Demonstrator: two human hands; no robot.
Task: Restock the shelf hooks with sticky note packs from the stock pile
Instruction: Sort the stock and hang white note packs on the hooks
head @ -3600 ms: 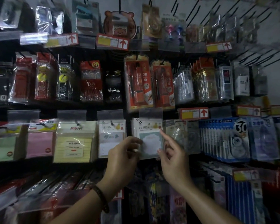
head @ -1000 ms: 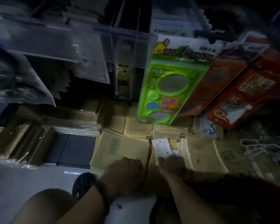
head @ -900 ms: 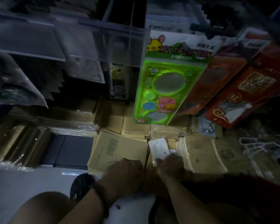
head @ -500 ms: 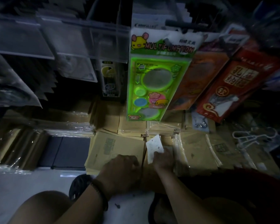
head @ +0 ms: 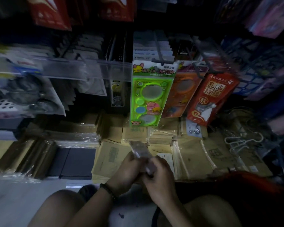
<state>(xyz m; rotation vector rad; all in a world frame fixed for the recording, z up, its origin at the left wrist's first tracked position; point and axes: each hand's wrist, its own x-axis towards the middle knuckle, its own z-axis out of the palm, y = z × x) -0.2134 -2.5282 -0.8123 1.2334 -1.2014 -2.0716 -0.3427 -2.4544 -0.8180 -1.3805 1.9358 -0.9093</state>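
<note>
Both forearms are reaching forward between the raised knees, and the two hands are meeting above the front edge of the stock pile [head: 195,154], a spread of brown paper-wrapped bundles, several under clear film. The left hand [head: 128,169], with a dark bead bracelet [head: 107,190] on its wrist, is curling its fingers round the lower left side of a sticky note pack [head: 138,149]. The right hand [head: 159,176] is gripping the pack's lower end from the right. The pack is tilting up and to the left, clear of the pile; it is blurred, so its print cannot be read. A second white pack [head: 165,158] is lying flat on the pile just right of the hands. Above the pile's rear edge, a green stencil pack [head: 147,95], an orange pack [head: 180,90] and a red pack [head: 210,95] are hanging side by side from hooks.
</note>
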